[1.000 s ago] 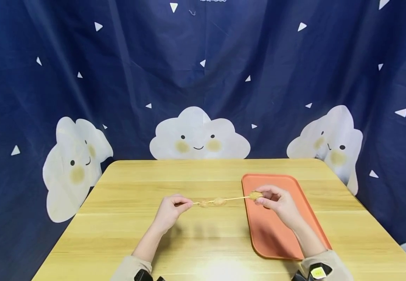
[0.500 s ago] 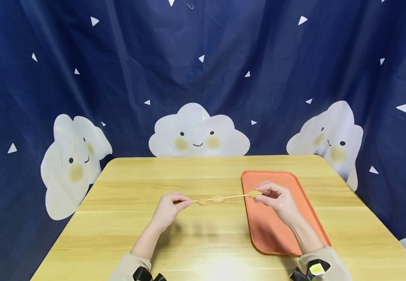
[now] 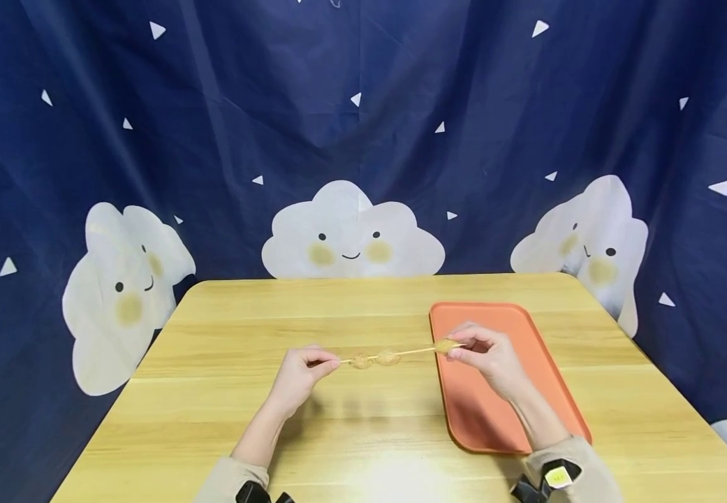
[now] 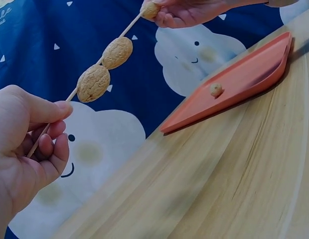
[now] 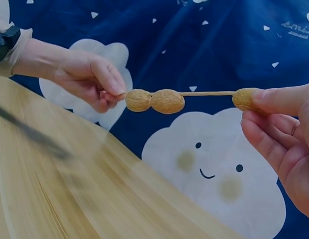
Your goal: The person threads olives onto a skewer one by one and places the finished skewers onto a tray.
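My left hand pinches the blunt end of a thin wooden skewer, held level above the table. Two brown, wrinkled oval food balls sit side by side on it near that hand: the nearer ball and the farther ball. Toward the other end, thumb and fingers of my right hand grip a third wrinkled ball. The skewer runs into this ball, and its tip shows just past it in the head view. Bare stick separates the third ball from the other two.
An orange tray lies on the right of the wooden table, under my right hand. One more small ball rests on it, hidden by the hand in the head view. A dark blue curtain with clouds hangs behind the table.
My right hand has eased slightly left, bringing the third ball a little farther along the skewer toward the other two. The left hand keeps its hold, and the head view has tilted slightly.
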Demonstrator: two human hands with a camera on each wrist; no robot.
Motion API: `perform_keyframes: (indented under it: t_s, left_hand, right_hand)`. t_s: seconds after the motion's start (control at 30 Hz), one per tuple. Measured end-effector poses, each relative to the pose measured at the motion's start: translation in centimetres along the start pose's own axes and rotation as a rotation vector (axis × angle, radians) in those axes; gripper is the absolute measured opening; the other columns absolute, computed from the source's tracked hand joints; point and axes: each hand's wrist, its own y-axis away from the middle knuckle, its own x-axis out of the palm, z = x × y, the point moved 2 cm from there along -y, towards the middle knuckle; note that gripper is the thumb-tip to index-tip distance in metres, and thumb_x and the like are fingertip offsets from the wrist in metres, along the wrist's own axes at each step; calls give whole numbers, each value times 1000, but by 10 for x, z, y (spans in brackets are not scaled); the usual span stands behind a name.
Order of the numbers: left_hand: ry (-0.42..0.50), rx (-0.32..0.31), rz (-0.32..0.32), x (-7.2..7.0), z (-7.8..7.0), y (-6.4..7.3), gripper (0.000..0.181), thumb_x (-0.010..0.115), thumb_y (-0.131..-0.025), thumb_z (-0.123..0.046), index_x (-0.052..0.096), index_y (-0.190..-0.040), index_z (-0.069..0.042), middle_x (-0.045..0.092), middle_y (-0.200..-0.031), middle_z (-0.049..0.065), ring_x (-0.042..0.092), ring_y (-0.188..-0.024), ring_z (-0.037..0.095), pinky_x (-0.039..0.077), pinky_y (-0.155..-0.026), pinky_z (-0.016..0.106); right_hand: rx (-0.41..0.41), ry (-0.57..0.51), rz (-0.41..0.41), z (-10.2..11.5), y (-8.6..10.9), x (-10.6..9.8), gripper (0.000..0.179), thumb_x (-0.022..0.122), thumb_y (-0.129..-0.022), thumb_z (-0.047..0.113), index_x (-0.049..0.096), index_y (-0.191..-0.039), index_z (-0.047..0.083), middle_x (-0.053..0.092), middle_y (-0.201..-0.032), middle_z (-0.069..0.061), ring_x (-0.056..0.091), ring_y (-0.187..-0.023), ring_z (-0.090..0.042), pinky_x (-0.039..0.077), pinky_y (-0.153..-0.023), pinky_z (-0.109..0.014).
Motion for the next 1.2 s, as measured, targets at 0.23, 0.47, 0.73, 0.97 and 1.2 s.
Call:
perform_keyframes:
  t_s: [0.23, 0.47, 0.73, 0.97, 1.2]
  left_hand:
    - [25, 8, 2, -2, 0, 1, 6, 68, -81, 1, 71, -84, 5, 65, -83, 9, 57, -78, 15, 47, -71, 24]
    - [10, 23, 25, -2, -4, 3, 9, 67, -81, 0, 71, -86, 6, 64, -84, 10, 57, -79, 16, 47, -71, 24]
    - [3, 16, 22, 1, -1, 2, 6, 68, -81, -2, 72, -84, 2, 64, -84, 9, 57, -80, 16, 47, -71, 25]
    - [24, 38, 19, 1, -5, 4, 7, 68, -81, -2, 71, -84, 4, 65, -84, 10, 57, -78, 14, 47, -70, 24]
    - [21, 35, 21, 2, -7, 5, 6, 69, -80, -1, 72, -84, 3, 65, -84, 10, 57, -78, 15, 47, -70, 24]
  right_hand:
    - [-33, -13, 20, -4, -4, 5, 25, 62, -78, -17, 66, -97, -3, 62, -95, -7, 64, -81, -16, 53, -70, -29]
    - [5, -15, 6, -8, -3, 8, 26, 63, -77, -16, 67, -98, -1, 62, -95, -7, 64, -81, -17, 53, -71, -30]
    - [-35, -16, 19, -8, -4, 11, 26, 61, -77, -18, 66, -99, -4, 62, -96, -6, 63, -81, -17, 54, -70, -32]
    - [0, -11, 4, -10, -4, 13, 27, 62, -77, -16, 68, -99, -1, 62, -97, -6, 64, -82, -16, 54, -71, -31]
    - [4, -5, 6, -11, -4, 15, 25, 63, -78, -15, 67, -99, -4, 62, -97, -6, 64, -81, -15, 54, -70, -30]
